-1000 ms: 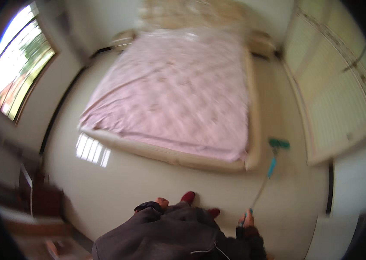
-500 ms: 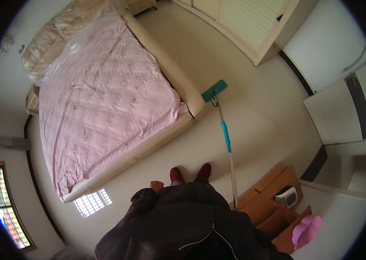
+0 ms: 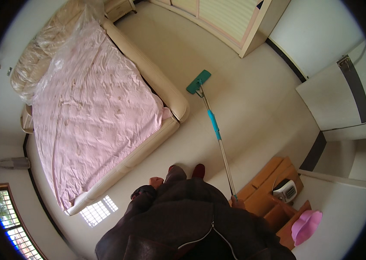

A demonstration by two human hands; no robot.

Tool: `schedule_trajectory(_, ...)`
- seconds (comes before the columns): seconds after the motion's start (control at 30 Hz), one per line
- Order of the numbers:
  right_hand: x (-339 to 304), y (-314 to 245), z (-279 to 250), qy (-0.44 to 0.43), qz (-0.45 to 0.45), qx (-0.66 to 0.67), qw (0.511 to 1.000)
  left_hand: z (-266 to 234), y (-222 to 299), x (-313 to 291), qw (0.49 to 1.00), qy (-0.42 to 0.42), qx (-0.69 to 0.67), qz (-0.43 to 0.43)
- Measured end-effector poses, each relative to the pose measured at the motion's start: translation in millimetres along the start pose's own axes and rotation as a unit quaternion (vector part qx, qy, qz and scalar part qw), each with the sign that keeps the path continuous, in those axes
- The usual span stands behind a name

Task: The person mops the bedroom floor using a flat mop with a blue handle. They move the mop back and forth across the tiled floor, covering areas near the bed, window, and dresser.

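A flat mop reaches out over the floor ahead of me. Its rectangular green head [image 3: 198, 82] rests flat beside the bed's corner. A metal pole [image 3: 225, 161] with a turquoise sleeve [image 3: 213, 124] runs from the head back to me. My right hand [image 3: 237, 202] is wrapped round the upper end of that pole, partly hidden by my dark jacket. My left hand [image 3: 155, 182] hangs in front of my body, curled into a loose fist with nothing visible in it.
A bed with a pink cover [image 3: 96, 104] and plastic-wrapped headboard [image 3: 40, 56] stands at left. Far off is a cream wardrobe [image 3: 222, 19]. At right are a brown wooden cabinet [image 3: 256, 180], a white-and-black device [image 3: 285, 191], a pink basin [image 3: 305, 226] and an open door [image 3: 334, 102].
The mop head has shifted left in the picture, along with the bed and wardrobe. My right hand has come into sight on the pole. My feet have moved in a step.
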State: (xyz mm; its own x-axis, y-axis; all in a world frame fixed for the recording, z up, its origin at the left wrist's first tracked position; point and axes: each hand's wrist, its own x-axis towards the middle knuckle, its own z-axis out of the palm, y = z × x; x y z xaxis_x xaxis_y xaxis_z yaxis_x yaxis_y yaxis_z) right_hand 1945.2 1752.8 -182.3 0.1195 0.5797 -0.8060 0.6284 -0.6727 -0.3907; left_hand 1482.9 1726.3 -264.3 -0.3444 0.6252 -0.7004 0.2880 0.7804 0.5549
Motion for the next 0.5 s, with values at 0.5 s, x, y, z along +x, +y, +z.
schedule_trajectory(0.5, 89, -240, -4, -0.165, 0.05, 0.22, 0.96, -28, 16, 129, 0.987, -0.047, 0.031, 0.153)
